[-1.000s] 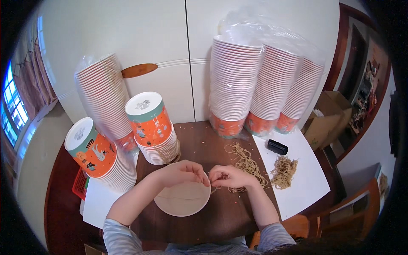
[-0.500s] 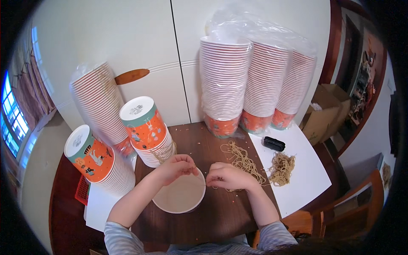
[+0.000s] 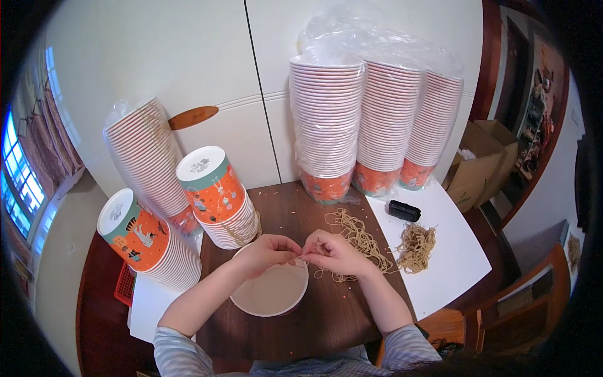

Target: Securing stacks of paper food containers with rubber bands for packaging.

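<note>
Both my hands meet over the far right part of the rim of a white paper bucket (image 3: 271,295), which stands mouth up on the brown table. My left hand (image 3: 270,253) and my right hand (image 3: 331,253) are closed, fingertips pinched almost together. A thin pale string (image 3: 300,258) shows faintly between them; most of it is hidden by the fingers. Just right of my right hand lies a loose heap of tan string (image 3: 359,242). Farther left, an upside-down stack of orange and green paper buckets (image 3: 213,188) has tan string (image 3: 246,235) hanging over its rims.
Another upturned bucket stack (image 3: 141,239) and a plastic-wrapped stack (image 3: 144,151) stand at left. Tall wrapped stacks (image 3: 326,119) rise at the back right. A black plastic object (image 3: 404,211) and a second string bundle (image 3: 416,249) lie on a white board (image 3: 449,264). A chair (image 3: 524,308) is at right.
My hands were apart over the bucket; now their fingertips have come together. My right hand has moved left and slightly up, my left slightly right. The view has shifted a little.
</note>
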A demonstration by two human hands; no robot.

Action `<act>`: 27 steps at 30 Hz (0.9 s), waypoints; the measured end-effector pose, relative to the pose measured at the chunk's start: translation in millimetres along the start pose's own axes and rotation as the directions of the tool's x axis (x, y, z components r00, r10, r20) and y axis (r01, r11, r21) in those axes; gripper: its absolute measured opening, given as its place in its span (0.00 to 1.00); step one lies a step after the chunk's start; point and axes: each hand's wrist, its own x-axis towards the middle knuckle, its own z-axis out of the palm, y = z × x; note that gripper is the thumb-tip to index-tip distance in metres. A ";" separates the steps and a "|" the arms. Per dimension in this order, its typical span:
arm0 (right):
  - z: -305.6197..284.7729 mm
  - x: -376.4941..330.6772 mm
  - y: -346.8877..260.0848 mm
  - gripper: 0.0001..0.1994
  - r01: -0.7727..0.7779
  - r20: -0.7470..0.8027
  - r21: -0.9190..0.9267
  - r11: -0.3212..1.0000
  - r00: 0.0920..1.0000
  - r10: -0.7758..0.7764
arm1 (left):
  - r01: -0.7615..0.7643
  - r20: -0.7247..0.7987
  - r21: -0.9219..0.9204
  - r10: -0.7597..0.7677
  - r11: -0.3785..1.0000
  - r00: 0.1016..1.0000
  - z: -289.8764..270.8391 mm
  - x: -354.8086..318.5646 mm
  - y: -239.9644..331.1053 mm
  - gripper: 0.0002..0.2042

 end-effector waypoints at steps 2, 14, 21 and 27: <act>0.6 0.7 -5.4 0.06 0.078 -0.042 -0.058 0.995 0.996 -0.080 | 0.005 0.001 0.027 -0.005 1.000 1.000 4.5 -1.8 6.4 0.09; 1.8 2.4 -9.6 0.07 0.016 -0.170 -0.159 0.987 0.984 -0.044 | -0.072 -0.005 0.171 0.074 0.983 0.997 16.4 0.5 3.5 0.06; -11.0 -0.7 -3.6 0.10 -0.061 -0.017 -0.229 0.972 0.998 0.058 | -0.026 0.028 0.046 0.025 0.999 0.999 13.8 1.2 2.5 0.05; -11.0 2.3 -0.2 0.07 0.102 0.075 -0.358 0.928 0.994 -0.080 | -0.067 0.056 -0.019 0.068 0.998 0.996 10.7 0.1 1.0 0.05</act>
